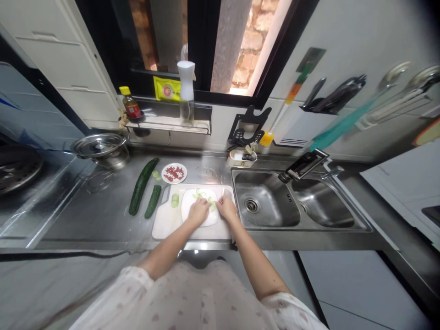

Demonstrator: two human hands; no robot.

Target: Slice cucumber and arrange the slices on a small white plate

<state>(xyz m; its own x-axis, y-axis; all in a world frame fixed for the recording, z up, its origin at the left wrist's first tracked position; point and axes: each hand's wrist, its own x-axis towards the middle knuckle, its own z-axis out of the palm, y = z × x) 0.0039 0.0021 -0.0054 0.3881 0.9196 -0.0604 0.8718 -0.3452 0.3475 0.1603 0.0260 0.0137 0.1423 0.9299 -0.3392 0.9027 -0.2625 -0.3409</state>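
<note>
Over the white plate (186,207), left hand (199,211), right hand (227,207) at cucumber slices (212,205), grip unclear

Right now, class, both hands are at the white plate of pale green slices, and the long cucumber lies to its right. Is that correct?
Wrong side: the head view shows the long cucumber left of the white plate. The left hand and right hand are indeed at that plate, which holds pale green slices.

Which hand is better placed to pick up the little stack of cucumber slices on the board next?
Probably the left hand. The stack of cucumber slices lies left of the white plate, and this hand, over the plate, is nearer. The right hand is farther off, by the plate's right edge.
</note>
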